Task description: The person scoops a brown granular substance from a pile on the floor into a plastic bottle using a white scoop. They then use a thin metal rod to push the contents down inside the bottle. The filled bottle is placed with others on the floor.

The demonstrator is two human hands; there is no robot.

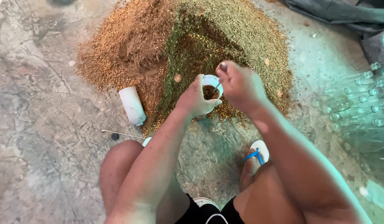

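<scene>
The left hand (196, 99) wraps its fingers around a small white cup (211, 85) partly filled with brown grain, held at the near edge of the big brown-and-green grain heap (158, 41) on the concrete floor (38, 137). The right hand (239, 85) pinches a thin metal spoon (217, 88) dipped into the cup. A white bottle (132, 105) lies at the heap's left foot, with a metal rod (121, 134) just beside it.

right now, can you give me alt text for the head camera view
A squatting person's left hand holds a small white cup of brown crumbly material while the right hand works a thin tool into it, over a brown-green granular heap. A white bottle lies beside the heap.
</scene>
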